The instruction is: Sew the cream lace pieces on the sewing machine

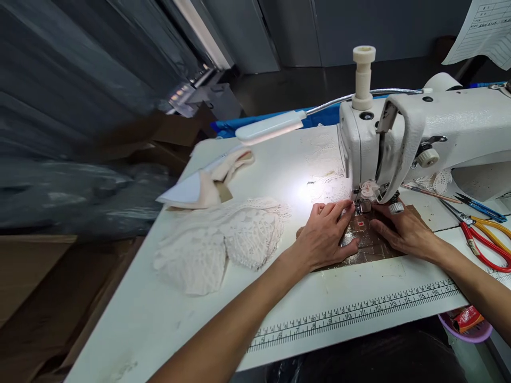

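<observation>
My left hand [329, 234] rests beside the presser foot [362, 206] of a white sewing machine [399, 133]. Its fingers stretch towards the foot, with the thumb spread away on a brown, shiny sheet [371, 247]. On the foot's other side lies my right hand [403, 231], thumb apart and low on the same sheet; its fingertips are partly hidden behind the machine's parts. Whatever fabric is under the foot is too small to make out. A pale pink fabric flower [369, 189] sits on the machine just above the foot.
White lace cups [223, 244] and cream fabric pieces [211, 183] lie left on the table [159, 319]. Red-handled scissors [485, 247], yellow-handled scissors [493, 226] and blue snips [483, 207] lie at right. A lamp [271, 126] hangs over the table; a printed ruler [355, 316] runs along the front.
</observation>
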{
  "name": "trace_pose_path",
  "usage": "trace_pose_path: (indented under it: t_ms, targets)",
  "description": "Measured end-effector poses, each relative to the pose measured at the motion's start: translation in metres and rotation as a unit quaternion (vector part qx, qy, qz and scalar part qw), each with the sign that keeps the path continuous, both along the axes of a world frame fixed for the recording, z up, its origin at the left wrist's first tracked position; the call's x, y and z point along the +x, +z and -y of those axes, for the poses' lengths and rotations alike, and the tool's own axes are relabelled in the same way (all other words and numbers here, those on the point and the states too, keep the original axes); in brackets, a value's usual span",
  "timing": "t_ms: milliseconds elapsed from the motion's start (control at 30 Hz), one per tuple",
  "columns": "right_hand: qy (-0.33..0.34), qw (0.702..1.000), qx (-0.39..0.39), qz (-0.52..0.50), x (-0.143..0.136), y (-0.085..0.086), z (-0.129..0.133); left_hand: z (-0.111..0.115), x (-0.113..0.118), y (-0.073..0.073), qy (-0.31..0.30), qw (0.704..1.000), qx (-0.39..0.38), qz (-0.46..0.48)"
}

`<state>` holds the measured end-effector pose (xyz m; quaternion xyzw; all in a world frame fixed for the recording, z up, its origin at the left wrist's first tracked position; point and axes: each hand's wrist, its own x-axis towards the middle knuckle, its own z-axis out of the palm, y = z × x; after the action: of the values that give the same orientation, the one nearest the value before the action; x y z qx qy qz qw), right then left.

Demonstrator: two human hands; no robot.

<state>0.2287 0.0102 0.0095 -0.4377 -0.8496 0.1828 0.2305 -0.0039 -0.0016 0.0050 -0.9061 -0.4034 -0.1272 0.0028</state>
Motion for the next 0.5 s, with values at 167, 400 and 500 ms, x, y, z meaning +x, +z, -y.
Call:
trace_pose_path:
  t_ms: [167, 400, 500]
  targets:
    - [-0.009, 0.999, 0.033, 0.029, 0.0007, -0.0083, 0.0017, -0.0014, -0.0022, -0.0041, 0.005, 1.0, -0.02, 0.019]
    - [-0.013, 0.996, 0.072, 0.052, -0.0014, -0.0089, 0.0041, 0.0012, 0.0008, -0.0041, 0.024, 0.997, -0.027, 0.068]
    - [-0.008, 0.994, 0.089, 0.068, -0.001, -0.0097, 0.0043, -0.002, 0.0022, -0.0016, 0.034, 0.994, -0.046, 0.096]
